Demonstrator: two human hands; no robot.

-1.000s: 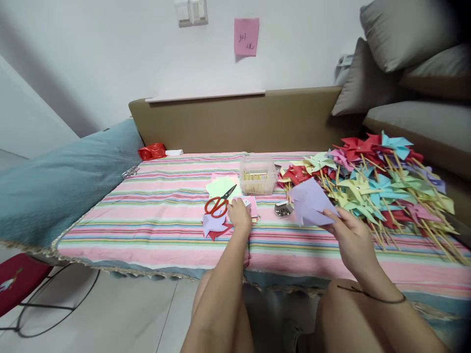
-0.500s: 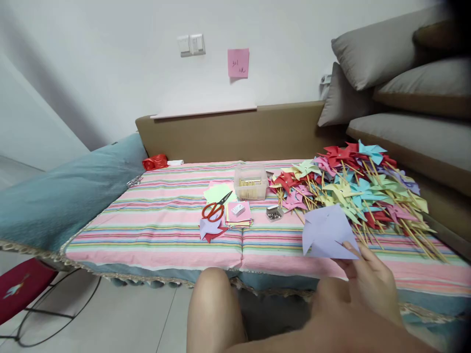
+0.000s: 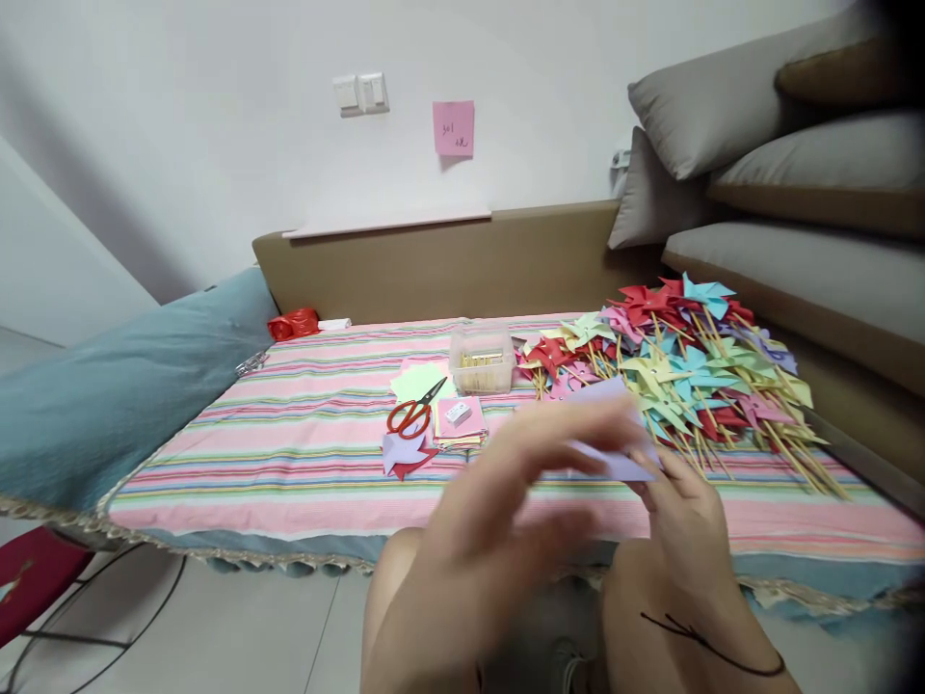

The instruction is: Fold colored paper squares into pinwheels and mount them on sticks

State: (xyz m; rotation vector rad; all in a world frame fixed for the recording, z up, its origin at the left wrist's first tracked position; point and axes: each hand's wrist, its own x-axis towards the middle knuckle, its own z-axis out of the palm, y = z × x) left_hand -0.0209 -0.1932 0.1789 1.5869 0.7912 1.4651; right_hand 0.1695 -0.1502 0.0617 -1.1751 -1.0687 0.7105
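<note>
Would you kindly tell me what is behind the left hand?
Around it show purple paper, held by the right hand, and striped cloth; what the left hand directly covers is hidden.

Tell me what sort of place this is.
Probably a home living room: a long sofa under a striped cover, grey cushions piled at its right end, and light switches on the wall behind.

Home living area, long sofa (image 3: 405, 275) with striped cover (image 3: 303, 453), stacked cushions (image 3: 809, 202), wall switches (image 3: 360, 94)
</note>
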